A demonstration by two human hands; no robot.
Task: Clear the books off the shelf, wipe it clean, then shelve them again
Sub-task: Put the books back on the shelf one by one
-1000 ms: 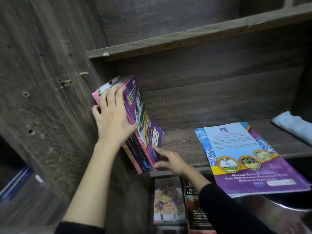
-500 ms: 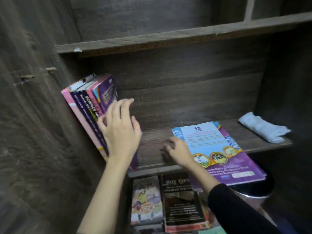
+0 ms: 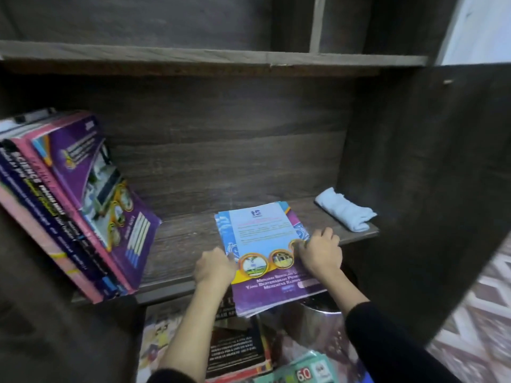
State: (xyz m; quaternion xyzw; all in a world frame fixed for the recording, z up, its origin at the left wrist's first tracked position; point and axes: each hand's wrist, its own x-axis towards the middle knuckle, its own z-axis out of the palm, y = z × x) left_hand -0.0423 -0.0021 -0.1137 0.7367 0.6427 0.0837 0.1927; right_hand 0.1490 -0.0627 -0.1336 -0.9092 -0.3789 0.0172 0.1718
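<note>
Faced a wooden shelf (image 3: 182, 244). Found books (image 3: 83, 205) leaning tilted against its left wall. Found a stack (image 3: 265, 239) lying flat mid-shelf, its front edge overhanging. Found a white cloth (image 3: 345, 212) at the right end, apart from the stack. Gripped the stack's left edge with the left hand (image 3: 214, 268), its right edge with the right hand (image 3: 320, 255), fingers curled on both.

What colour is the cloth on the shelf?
White. The cloth lies at the right end of the shelf, clearest in the head view.
</note>
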